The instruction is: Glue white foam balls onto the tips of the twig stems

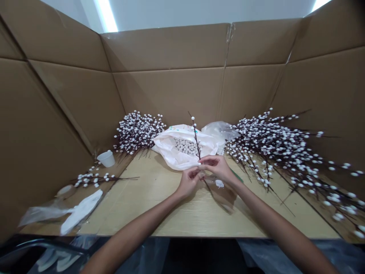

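My left hand and my right hand meet at the middle of the table, both pinching a thin dark branch with white buds. The branch stands tilted, its tip rising above my fingers and its lower end passing below them. Just behind my hands lies a white plastic bag holding a mass of loose white beads. A small white scrap lies near my right wrist. My fingers hide the exact spot where they touch the branch.
Large bunches of white-budded branches lie at the left and right, with a single branch further left. There is also a white paper cup, crumpled white plastic, a clear bag, and cardboard walls behind the wooden table.
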Tool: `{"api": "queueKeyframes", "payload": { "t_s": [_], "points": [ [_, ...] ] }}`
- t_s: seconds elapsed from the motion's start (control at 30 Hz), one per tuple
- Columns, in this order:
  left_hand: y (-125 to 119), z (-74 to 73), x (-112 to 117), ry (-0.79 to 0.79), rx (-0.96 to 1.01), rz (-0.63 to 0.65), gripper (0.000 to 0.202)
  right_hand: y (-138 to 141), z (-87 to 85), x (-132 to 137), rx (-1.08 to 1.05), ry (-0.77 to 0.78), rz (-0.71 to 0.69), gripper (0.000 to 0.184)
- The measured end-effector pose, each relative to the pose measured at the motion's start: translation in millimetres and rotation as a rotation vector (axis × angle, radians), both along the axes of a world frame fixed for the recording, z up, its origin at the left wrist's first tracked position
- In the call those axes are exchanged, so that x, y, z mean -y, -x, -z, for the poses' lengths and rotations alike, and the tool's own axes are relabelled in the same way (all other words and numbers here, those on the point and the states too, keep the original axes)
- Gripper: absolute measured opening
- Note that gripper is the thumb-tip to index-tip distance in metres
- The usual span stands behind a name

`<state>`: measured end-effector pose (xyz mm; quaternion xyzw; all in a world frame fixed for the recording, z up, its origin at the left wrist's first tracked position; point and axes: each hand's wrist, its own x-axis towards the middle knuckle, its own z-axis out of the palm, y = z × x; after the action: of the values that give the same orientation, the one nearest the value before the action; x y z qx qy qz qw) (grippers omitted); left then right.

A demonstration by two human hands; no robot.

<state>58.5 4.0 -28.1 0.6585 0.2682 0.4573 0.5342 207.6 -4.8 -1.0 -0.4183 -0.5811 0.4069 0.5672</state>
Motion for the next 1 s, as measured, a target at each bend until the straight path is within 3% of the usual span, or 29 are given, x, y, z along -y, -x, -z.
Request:
{"api": "queueKeyframes", "payload": {
  "t_s": [0.3,0.47,0.57,0.77,1.0],
  "points": [
    [0.8,-2.3,-3.5,0.099,-0.032,0.072,0.024,-6.0,12.4,3.8,0.083,-0.099,0.130,0.015],
    [4.8,-9.8,-4.3,0.354,0.192,0.114,0.021,-11.2,15.8,3.2,0.123,-0.152,0.177,0.016],
    [7.4,-11.8,-5.1,0.392,0.238,0.139,0.024,-13.4,15.6,3.9,0.163,-0.187,0.168,0.016],
    [9.3,-9.1,-8.5,0.392,0.151,0.142,0.030,-14.2,10.4,8.4,0.264,-0.253,0.107,0.011],
    [8.5,-12.7,-8.1,0.493,0.173,0.150,0.028,-13.0,7.4,13.6,0.290,-0.248,0.087,0.015]
  ]
}}
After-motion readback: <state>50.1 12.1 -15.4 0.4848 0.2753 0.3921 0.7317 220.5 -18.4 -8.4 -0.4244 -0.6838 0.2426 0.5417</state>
